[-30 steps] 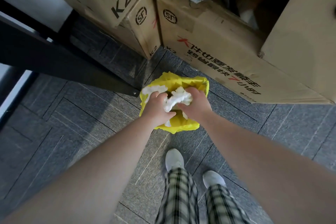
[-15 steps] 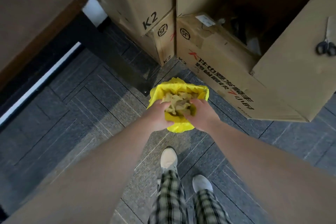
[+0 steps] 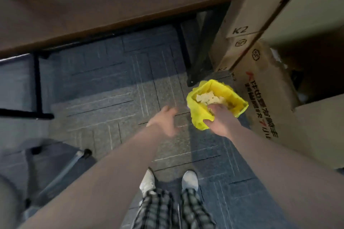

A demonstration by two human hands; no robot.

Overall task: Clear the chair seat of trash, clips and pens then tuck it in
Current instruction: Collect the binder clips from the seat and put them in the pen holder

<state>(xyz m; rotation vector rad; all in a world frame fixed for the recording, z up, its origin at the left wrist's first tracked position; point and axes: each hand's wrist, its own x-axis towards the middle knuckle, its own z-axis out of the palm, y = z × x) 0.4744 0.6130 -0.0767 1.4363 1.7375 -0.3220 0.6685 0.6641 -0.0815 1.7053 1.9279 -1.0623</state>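
A small bin lined with a yellow bag (image 3: 201, 115) stands on the carpet beside the cardboard boxes. Crumpled white paper trash (image 3: 208, 97) lies inside it. My right hand (image 3: 221, 121) rests on the bag's near rim, fingers curled over the edge and into the opening. My left hand (image 3: 164, 121) hovers to the left of the bin, blurred, fingers apart and holding nothing. At the lower left, part of the chair's base (image 3: 72, 163) with a caster shows; the seat is out of view.
A brown desk (image 3: 104, 5) spans the top, with black metal legs (image 3: 197, 46) beside the bin. Stacked cardboard boxes (image 3: 260, 72) fill the right side. My feet in white shoes (image 3: 189, 180) stand on grey carpet tiles (image 3: 115, 98).
My left hand has let go of the paper and pulled away to the left of the bin. The paper now lies in the bag. My view has swung left, showing the desk and chair base.
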